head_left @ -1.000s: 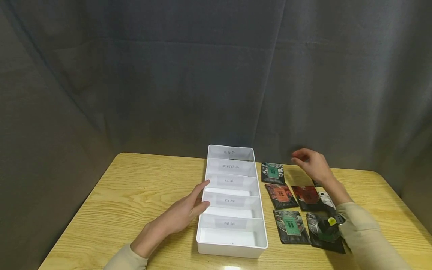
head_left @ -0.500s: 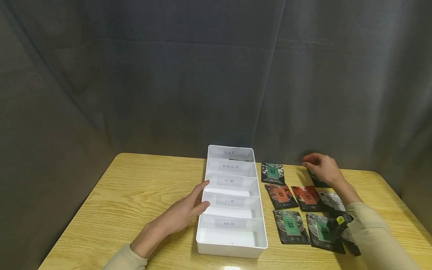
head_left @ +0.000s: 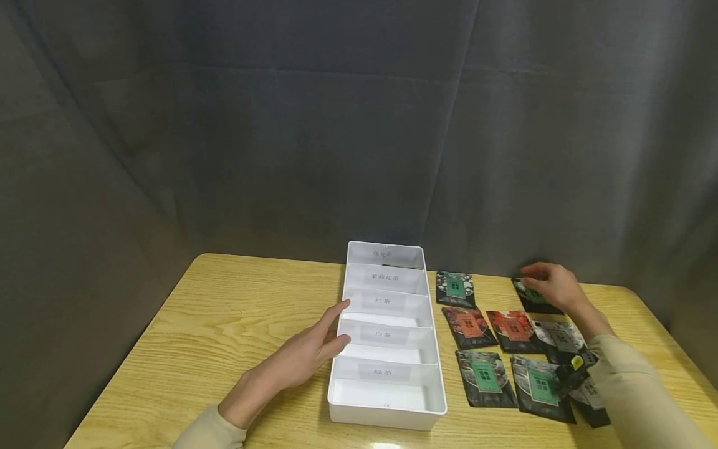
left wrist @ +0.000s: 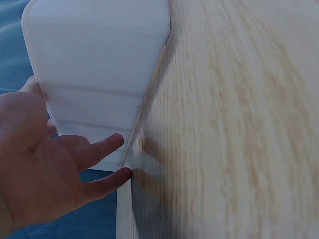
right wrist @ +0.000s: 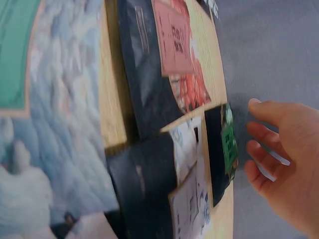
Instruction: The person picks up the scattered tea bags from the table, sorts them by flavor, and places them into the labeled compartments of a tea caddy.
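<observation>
Right hand (head_left: 552, 288) hovers with loosely curved fingers over the green-labelled packet (head_left: 535, 297) at the two o'clock corner of the surface (head_left: 224, 324), touching or just above it; no pinch shows yet. A good pick, I judge, means sliding fingertips under the packet's far edge and pinching it flat, without dragging the grey packet (head_left: 558, 337) lying just beside it at six o'clock. Left hand (head_left: 300, 358), fingers straight, rests against the white tray (head_left: 387, 415) at its nine o'clock wall, bracing it.
</observation>
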Action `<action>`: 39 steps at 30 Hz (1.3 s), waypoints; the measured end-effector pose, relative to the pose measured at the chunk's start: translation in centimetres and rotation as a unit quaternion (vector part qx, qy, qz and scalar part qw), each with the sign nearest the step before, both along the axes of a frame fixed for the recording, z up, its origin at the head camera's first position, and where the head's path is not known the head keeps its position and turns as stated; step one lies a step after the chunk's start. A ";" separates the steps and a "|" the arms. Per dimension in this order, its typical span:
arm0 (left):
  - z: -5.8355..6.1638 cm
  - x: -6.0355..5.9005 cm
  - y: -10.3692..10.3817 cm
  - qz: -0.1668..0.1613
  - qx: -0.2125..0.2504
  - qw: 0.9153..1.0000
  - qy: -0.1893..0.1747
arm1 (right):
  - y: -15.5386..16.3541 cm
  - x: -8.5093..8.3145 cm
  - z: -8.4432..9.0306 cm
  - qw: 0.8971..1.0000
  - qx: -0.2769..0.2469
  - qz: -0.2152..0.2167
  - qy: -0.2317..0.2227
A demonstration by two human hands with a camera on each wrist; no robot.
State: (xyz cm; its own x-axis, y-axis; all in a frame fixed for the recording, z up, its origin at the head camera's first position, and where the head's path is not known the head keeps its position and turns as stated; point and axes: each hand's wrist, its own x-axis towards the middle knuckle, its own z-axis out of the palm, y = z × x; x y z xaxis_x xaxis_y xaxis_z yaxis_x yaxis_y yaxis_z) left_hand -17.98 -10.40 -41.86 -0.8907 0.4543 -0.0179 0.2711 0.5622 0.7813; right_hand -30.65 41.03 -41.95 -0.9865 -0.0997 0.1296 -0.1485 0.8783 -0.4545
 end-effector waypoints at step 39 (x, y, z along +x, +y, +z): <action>-0.2 -0.1 -0.1 -0.007 -0.001 1.000 0.005 | 2.7 0.2 -0.6 0.996 -0.020 -0.069 -0.047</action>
State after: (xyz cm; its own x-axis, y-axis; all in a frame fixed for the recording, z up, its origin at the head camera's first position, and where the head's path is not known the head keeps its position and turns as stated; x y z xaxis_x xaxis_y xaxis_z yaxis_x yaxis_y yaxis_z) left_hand -18.10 -10.54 -42.01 -0.8843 0.4668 -0.0097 0.2866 0.5592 0.7779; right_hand -30.44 43.71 -42.53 -0.9985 0.0419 0.0362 0.0185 0.8686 -0.4952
